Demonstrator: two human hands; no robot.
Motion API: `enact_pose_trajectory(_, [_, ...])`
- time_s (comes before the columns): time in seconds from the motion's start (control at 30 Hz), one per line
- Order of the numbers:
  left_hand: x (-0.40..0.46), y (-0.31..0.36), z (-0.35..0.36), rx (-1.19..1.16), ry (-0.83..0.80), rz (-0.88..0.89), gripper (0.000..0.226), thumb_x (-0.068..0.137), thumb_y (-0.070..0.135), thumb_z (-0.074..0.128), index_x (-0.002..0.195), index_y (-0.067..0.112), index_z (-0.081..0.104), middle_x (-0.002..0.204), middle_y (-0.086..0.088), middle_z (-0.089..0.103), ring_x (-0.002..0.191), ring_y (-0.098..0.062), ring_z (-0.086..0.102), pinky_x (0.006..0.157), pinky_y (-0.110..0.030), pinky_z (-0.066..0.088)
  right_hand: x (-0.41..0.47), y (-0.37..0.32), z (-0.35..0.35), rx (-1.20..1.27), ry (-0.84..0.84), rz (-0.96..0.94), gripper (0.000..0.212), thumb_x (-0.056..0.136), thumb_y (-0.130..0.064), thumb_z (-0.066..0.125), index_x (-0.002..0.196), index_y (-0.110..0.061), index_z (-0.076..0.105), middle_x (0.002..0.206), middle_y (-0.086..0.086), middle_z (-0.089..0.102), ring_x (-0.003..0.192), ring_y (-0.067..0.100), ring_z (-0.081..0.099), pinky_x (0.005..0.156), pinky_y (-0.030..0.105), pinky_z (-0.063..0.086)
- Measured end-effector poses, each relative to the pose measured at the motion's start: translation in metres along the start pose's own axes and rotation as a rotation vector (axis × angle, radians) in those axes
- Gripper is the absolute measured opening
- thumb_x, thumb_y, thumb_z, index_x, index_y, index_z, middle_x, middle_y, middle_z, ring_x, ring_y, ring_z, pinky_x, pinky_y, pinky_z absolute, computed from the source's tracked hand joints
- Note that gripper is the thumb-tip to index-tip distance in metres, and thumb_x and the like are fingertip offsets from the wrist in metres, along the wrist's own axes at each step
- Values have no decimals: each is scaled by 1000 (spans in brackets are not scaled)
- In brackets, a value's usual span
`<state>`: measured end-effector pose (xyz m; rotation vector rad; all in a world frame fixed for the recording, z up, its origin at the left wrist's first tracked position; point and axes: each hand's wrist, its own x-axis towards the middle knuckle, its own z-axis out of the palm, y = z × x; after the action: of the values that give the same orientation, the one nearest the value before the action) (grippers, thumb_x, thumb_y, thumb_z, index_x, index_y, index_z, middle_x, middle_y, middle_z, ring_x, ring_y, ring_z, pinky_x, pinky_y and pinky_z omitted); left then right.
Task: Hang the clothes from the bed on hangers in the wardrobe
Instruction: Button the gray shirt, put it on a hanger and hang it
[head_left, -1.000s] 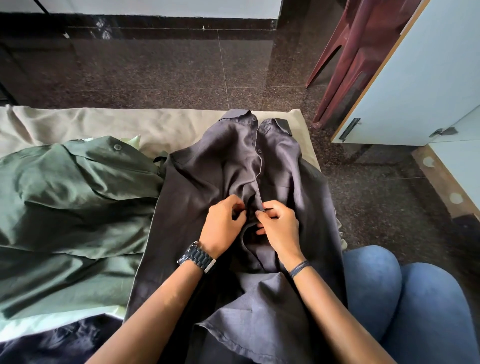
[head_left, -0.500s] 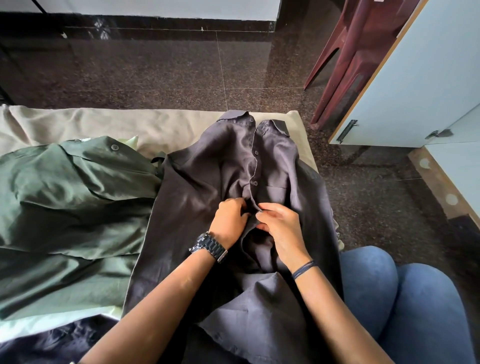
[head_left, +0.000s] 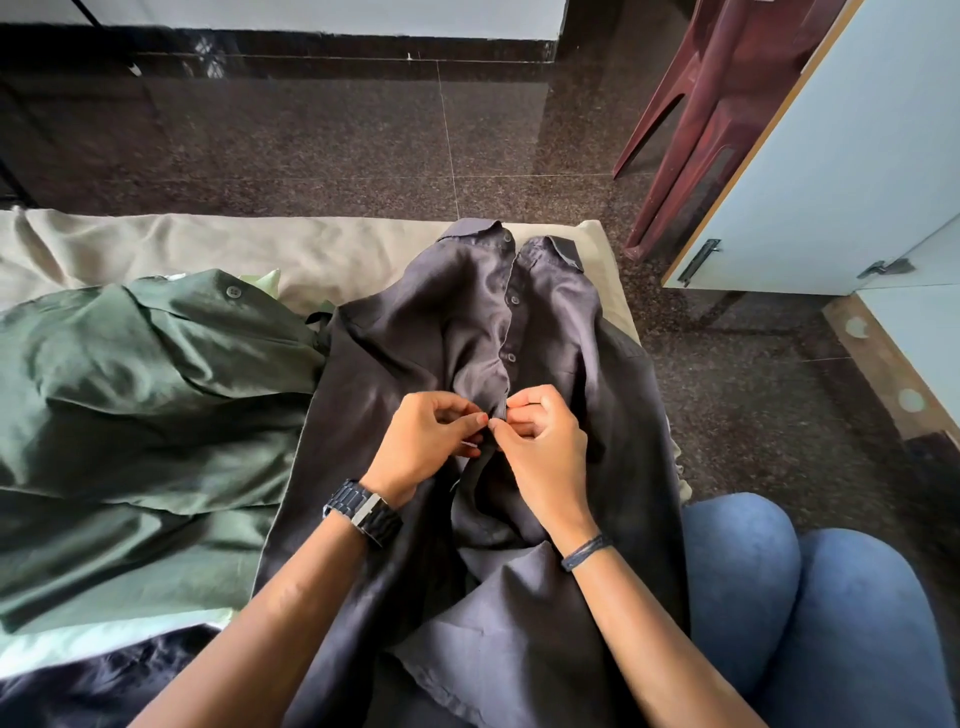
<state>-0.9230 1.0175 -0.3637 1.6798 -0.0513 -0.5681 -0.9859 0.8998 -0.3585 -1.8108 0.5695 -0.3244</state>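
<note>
Fingers (head_left: 480, 417) of both hands on grey shirt (head_left: 550, 332) placket (bed (head_left: 208, 244)).

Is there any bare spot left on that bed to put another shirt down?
One bare strip: the beige sheet along the far edge, between the green shirt, the dark shirt collar and the floor. The near side is crowded: both shirts lie edge to edge, with the left hand and right hand pinching the dark shirt's front.

Bare forearms, a dark metal-link watch (head_left: 363, 512) on the left wrist, a dark cord bracelet (head_left: 586, 552) on the right, blue jeans (head_left: 810, 613).
</note>
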Motion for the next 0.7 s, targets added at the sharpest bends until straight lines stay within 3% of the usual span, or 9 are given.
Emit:
enact_pose_trajectory(0.2, [-6, -1, 8, -189, 14, -49, 13, 90, -2, 57, 80, 1, 65, 73, -13, 66, 64, -14, 65, 64, -22, 58, -4, -4, -4, -23, -29, -64, 19, 79, 0, 71, 88, -11, 58, 75, 2, 68, 70, 2, 66, 59, 8, 48])
enact_pose_trajectory(0.4, [-8, -7, 17, -166, 146, -4, 9, 88, 2, 63, 80, 4, 67, 75, -15, 71, 66, -19, 69, 70, -30, 58, -6, -5, -6, -7, -67, -104, 18, 81, 2, 69, 90, -8, 58, 72, -4, 69, 64, 1, 68, 60, 12, 52])
enact_pose_trajectory(0.5, [-11, -12, 19, -154, 236, 11, 8, 85, 6, 68, 78, 9, 69, 73, -12, 72, 66, -21, 69, 71, -33, 57, -3, -6, -10, 32, -132, -52, 15, 83, 0, 65, 94, -8, 58, 73, -4, 70, 66, 2, 69, 64, 14, 53])
enact_pose_trajectory(0.6, [-14, -15, 21, -128, 289, 30, 4, 83, 11, 72, 79, 13, 70, 71, -9, 73, 61, -16, 67, 68, -31, 56, 3, -6, -15, 173, -196, 72, 19, 85, 3, 63, 96, -10, 56, 76, 8, 71, 71, 16, 72, 66, 27, 59])
enact_pose_trajectory(0.7, [-17, -14, 22, -114, 271, 56, 6, 84, 12, 71, 78, 14, 71, 73, -9, 73, 65, -17, 69, 70, -33, 57, 7, -6, -19, 340, -243, 186, 29, 83, 5, 67, 106, -1, 52, 81, 17, 69, 71, 22, 72, 65, 29, 58])
